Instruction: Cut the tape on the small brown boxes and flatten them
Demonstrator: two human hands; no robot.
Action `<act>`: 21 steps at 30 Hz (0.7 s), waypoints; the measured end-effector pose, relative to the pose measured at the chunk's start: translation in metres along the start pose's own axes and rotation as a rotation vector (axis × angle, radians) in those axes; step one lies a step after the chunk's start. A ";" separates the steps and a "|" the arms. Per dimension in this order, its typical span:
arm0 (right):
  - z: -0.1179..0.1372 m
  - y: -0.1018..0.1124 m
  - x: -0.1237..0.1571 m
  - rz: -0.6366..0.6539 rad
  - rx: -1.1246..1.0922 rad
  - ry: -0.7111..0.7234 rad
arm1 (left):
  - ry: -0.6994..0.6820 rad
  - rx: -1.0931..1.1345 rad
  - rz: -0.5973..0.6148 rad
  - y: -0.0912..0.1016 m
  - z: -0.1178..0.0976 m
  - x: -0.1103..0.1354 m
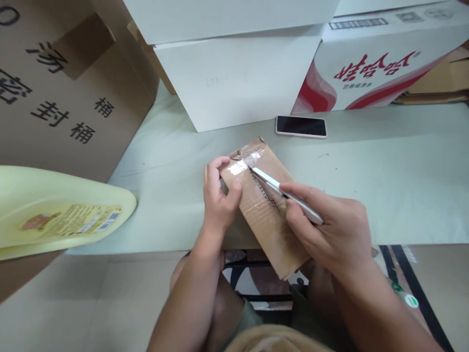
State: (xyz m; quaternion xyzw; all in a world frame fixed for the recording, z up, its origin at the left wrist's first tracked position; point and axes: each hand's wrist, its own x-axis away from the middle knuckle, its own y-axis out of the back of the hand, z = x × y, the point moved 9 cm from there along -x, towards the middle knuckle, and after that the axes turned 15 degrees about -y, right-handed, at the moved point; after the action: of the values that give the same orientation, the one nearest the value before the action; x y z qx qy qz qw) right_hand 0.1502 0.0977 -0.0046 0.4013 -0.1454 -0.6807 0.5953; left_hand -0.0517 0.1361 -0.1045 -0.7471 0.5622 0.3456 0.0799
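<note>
A small brown cardboard box with clear tape across its far end lies tilted at the table's front edge, its near end jutting past it. My left hand grips the box's far left side, fingers round the edge and thumb on top. In my right hand is a white-handled utility knife, held like a pen. Its dark blade tip meets the box top beside the tape, at one end of a row of dark printed marks. The blade's depth in the cardboard cannot be made out.
A phone lies on the pale green tablecloth beyond the box. White cartons stand along the back. A large brown carton and a yellow plastic bottle take up the left side.
</note>
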 end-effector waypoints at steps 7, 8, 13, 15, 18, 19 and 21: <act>-0.023 0.020 0.011 -0.100 -0.322 -0.099 | 0.007 0.090 -0.090 0.005 0.010 -0.003; -0.026 0.019 0.013 -0.085 -0.379 -0.097 | 0.024 0.142 -0.106 0.005 0.011 -0.003; -0.042 0.022 0.019 -0.146 -0.622 -0.155 | 0.165 0.489 -0.319 0.008 0.010 -0.007; -0.054 0.028 0.015 -0.217 -0.692 -0.194 | 0.211 0.585 -0.379 0.007 0.007 -0.009; -0.071 0.026 -0.001 -0.158 -0.616 -0.189 | 0.244 0.569 -0.434 0.014 0.009 -0.009; -0.077 0.021 -0.007 -0.101 -0.511 -0.177 | 0.245 0.529 -0.454 0.019 0.013 -0.009; -0.094 0.003 -0.016 0.022 -0.254 -0.181 | 0.238 0.425 -0.447 0.030 0.021 -0.010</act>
State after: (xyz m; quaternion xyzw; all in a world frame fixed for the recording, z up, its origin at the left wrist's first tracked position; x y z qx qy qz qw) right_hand 0.2195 0.1381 -0.0558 0.2583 -0.1155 -0.7204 0.6333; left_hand -0.0887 0.1441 -0.1059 -0.8537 0.4493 0.1049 0.2414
